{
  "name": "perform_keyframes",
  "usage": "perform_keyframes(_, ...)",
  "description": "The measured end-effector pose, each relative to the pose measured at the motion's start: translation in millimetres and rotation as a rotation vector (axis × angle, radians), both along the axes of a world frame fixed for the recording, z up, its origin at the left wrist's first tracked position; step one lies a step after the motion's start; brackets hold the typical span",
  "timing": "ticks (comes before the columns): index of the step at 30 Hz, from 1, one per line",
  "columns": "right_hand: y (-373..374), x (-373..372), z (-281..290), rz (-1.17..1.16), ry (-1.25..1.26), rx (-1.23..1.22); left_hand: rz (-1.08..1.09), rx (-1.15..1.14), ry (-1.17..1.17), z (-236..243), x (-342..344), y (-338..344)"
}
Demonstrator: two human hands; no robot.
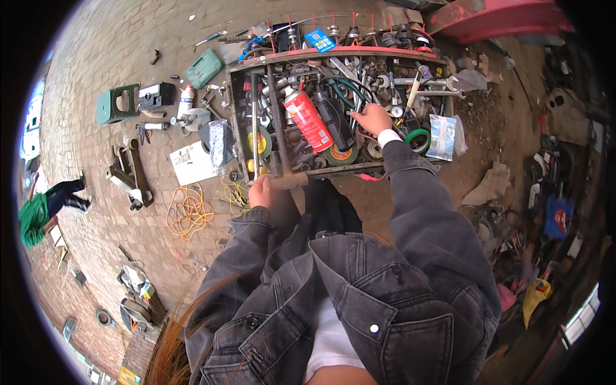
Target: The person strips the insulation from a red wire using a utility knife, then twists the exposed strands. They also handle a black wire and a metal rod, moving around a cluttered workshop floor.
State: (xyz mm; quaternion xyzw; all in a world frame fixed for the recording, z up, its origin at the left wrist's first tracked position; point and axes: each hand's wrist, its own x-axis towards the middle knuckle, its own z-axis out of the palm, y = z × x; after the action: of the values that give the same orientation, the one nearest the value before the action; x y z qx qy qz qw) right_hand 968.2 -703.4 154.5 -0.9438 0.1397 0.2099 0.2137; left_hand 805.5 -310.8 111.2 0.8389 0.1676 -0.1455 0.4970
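Note:
My left hand (259,191) is closed at the near left corner of the metal toolbox (346,171), against the brown head of a long-handled hammer (287,181) lying across it; what it grips is unclear. My right hand (373,120) is inside the box, fingers closed on a small grey metal piece (354,114), near dark green hoses (350,91). Beside it lie a black cylinder (335,122), a red spray can (307,120) and a green tape roll (418,140). Several wrenches (436,85) and other loose tools fill the box.
Tools, a green stool (115,104), a green case (204,67), papers (191,163), cables (186,212) and a metal stand (128,176) lie on the paving left. A person (45,208) in green is at far left. Clutter (552,218) lines the right. A red beam (487,19) is top right.

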Motion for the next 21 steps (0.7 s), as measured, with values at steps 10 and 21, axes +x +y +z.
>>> perform_keyframes(10, -2.1, 11.4, -3.2, -0.015, 0.055, -0.139, -0.045, 0.008, 0.016, 15.5, 3.4, -2.2)
perform_keyframes(21, -20.1, -5.6, 49.1, -0.161, 0.185, 0.697, -0.021, -0.026, -0.026, -23.5, -10.6, 3.2)
